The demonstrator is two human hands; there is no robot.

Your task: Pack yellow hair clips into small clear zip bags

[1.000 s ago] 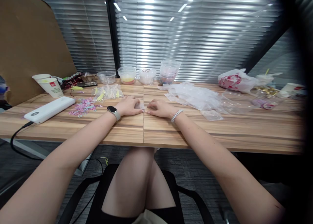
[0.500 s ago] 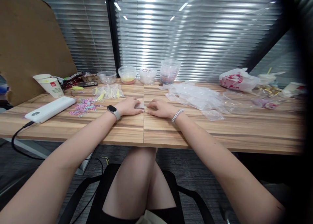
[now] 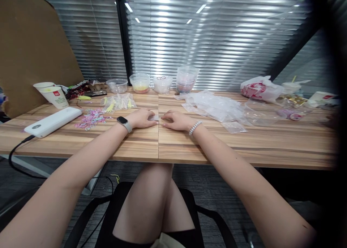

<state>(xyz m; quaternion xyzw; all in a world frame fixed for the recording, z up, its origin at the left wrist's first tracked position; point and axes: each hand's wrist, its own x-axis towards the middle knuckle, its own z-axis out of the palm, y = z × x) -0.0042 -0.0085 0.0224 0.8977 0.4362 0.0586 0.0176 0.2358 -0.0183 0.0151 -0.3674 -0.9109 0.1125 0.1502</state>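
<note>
My left hand (image 3: 142, 118), with a smartwatch on its wrist, rests on the table with a small clear plastic bag (image 3: 154, 118) between thumb and fingers. Just across the table seam, my right hand (image 3: 175, 120) has bent fingers, thumb and fingertips slightly apart, close to the bag; nothing shows in it. A beaded bracelet circles the right wrist. Left of my left hand lies a pile of pastel rubber bands (image 3: 92, 118). Behind it are clear bags with yellow pieces (image 3: 119, 102). Right of my right hand spreads a heap of empty clear bags (image 3: 217, 107).
Clear tubs (image 3: 139, 83) and a stack of plastic bowls (image 3: 187, 80) stand along the back by the blinds. At left are a white power bank (image 3: 54, 122) with a cable and paper cups (image 3: 55, 96). A red-and-white plastic bag (image 3: 260, 88) sits at back right.
The whole view has shifted slightly. Both hands stay at nearly the same place on the table, with the small bag still at my left fingers.
</note>
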